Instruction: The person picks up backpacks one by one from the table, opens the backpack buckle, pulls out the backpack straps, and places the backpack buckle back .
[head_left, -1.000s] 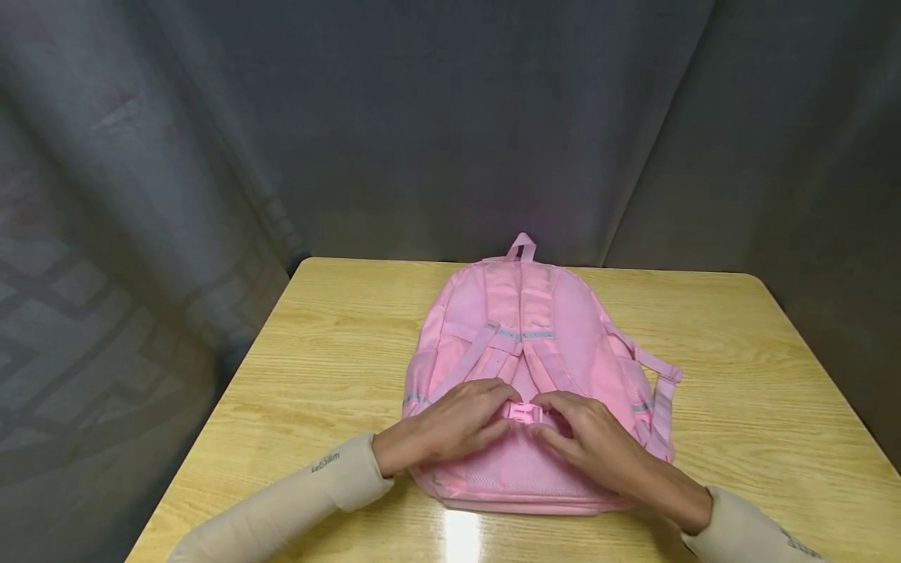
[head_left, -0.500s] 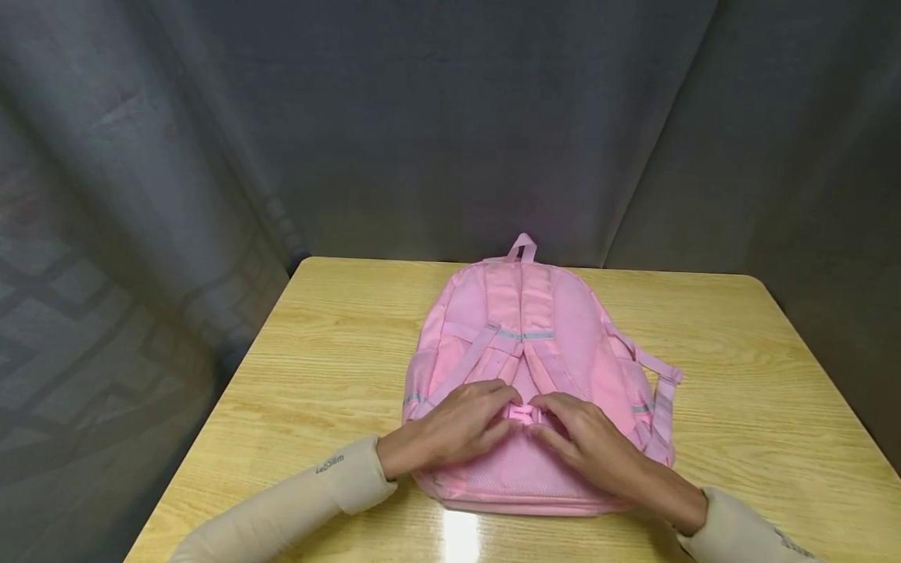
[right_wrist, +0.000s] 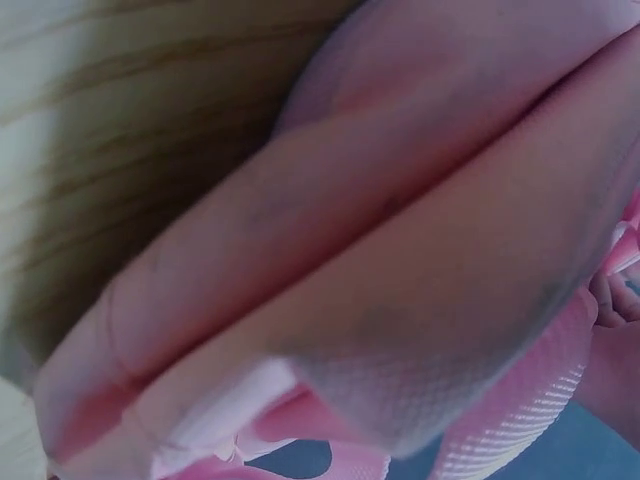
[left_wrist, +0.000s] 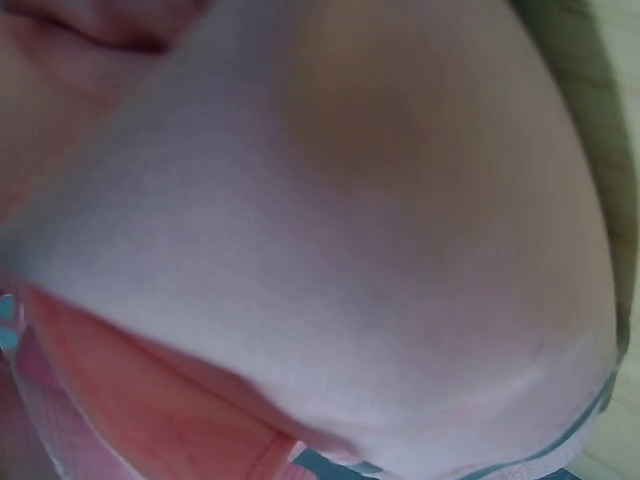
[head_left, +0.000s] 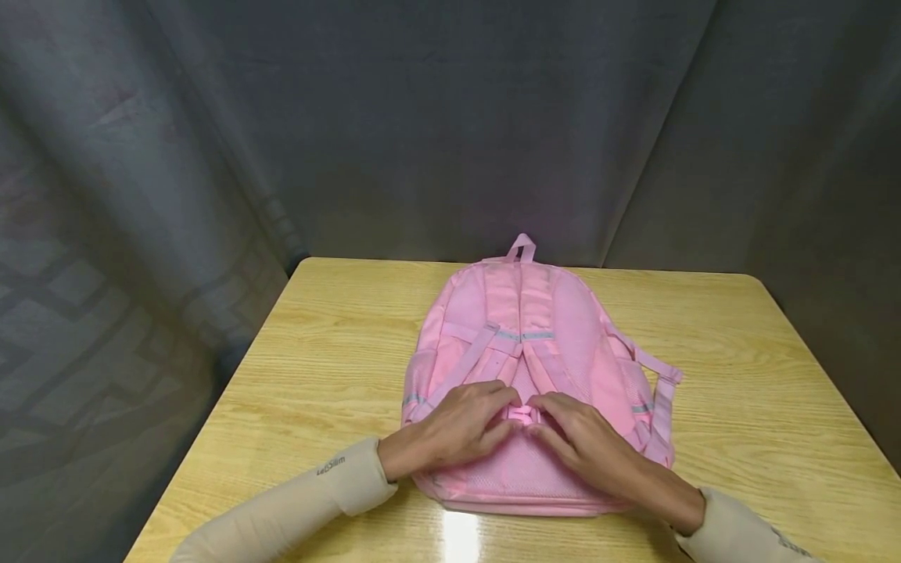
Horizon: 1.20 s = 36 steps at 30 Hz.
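Observation:
A pink backpack (head_left: 577, 313) lies on the table with its shoulder straps facing up and its top handle pointing away. Over the lower middle of it, both hands meet at a pink plastic buckle (head_left: 522, 415). The left hand (head_left: 466, 424) pinches the buckle's left end between thumb and fingers. From the other side, the right hand (head_left: 583, 435) pinches its right end. Parts of the buckle are hidden by the fingertips. Close, blurred backpack fabric (left_wrist: 330, 230) fills most of the left wrist view. In the right wrist view, the backpack's edge and mesh (right_wrist: 430, 390) appear.
The wooden table (head_left: 338, 336) reaches out on both sides of the backpack. A loose webbing strap (head_left: 662, 399) hangs off the backpack's right side. Dark grey curtains (head_left: 450, 133) surround the table at the back and sides.
Both hands stay at the buckle and draw very slightly toward each other. The backpack lies in the same place.

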Motion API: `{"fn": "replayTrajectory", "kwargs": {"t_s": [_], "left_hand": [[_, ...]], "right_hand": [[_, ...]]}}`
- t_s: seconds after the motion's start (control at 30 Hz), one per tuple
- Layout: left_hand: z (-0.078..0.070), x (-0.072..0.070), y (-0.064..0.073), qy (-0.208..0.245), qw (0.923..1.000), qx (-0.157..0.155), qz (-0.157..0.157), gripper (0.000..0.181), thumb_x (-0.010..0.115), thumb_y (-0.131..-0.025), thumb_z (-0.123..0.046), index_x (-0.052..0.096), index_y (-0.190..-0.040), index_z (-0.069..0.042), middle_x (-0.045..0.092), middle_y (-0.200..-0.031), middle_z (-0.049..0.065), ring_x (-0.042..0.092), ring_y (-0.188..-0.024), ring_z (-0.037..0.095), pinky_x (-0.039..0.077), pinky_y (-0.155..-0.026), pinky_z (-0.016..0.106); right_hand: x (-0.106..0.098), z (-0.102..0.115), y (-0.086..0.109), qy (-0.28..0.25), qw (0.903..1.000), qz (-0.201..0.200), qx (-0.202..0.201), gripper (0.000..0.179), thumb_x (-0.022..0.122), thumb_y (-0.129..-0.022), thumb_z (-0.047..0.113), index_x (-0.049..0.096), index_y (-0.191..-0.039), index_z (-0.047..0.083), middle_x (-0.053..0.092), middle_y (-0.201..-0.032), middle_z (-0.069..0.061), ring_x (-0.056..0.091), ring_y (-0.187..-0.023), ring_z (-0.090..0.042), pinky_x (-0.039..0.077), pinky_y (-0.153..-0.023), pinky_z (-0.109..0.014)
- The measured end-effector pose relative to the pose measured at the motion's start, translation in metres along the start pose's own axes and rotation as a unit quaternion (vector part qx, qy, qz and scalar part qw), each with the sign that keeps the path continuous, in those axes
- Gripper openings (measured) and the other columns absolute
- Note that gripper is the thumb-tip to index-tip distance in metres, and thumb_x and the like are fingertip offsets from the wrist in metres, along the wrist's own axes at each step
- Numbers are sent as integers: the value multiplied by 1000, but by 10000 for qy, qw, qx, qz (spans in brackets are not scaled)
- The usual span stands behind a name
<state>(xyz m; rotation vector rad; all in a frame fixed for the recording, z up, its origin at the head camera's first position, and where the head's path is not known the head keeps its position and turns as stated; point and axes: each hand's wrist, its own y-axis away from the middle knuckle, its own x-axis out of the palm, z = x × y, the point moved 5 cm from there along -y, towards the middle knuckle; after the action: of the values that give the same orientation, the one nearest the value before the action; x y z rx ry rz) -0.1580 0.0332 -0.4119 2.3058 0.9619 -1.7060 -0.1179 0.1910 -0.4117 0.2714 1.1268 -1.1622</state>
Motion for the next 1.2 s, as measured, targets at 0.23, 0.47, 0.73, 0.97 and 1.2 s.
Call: {"fn": "replayTrajectory", "kwargs": {"t_s": [0.23, 0.47, 0.73, 0.97, 1.2], "left_hand": [[0, 1, 0, -32, 9999, 6, -112, 18, 62, -97, -27, 65, -110, -14, 65, -95, -6, 56, -80, 4, 51, -76, 18], [0, 0, 1, -9, 9998, 0, -221, 18, 62, -98, -29, 66, -108, -15, 61, -88, -7, 50, -74, 3, 46, -69, 16], [-1, -2, 1, 142, 9993, -98, -317, 14, 64, -97, -28, 66, -103, -16, 51, -79, -9, 46, -70, 3, 38, -62, 13], [-1, -3, 2, 150, 9992, -131, -341, 9, 66, -94, -23, 64, -101, -17, 49, -78, -10, 45, -71, 3, 36, -61, 12], [-1, -5, 1, 83, 9994, -151, -299, 11, 66, -92, -20, 66, -103, -16, 52, -80, -10, 46, -71, 2, 38, -62, 12]], "right_hand": [[0, 2, -1, 8, 10000, -6, -85, 15, 66, -96, 16, 65, -111, 14, 65, -102, 12, 59, -93, 1, 57, -81, -30], [-1, 2, -2, 10, 10000, 10, -55, 13, 66, -96, 16, 65, -109, 14, 65, -100, 12, 59, -91, 1, 57, -80, -29], [-1, 2, -2, 65, 9999, 68, 128, 14, 66, -96, 19, 66, -110, 13, 68, -103, 7, 63, -96, -4, 58, -83, -32], [-2, 1, -2, 97, 9998, 57, 161, 16, 68, -95, 18, 66, -110, 11, 70, -104, 4, 65, -98, -7, 58, -85, -34], [-4, 2, -2, 108, 9999, 28, 130, 19, 68, -95, 18, 66, -113, 11, 70, -107, 4, 66, -102, -10, 58, -87, -35]]}}
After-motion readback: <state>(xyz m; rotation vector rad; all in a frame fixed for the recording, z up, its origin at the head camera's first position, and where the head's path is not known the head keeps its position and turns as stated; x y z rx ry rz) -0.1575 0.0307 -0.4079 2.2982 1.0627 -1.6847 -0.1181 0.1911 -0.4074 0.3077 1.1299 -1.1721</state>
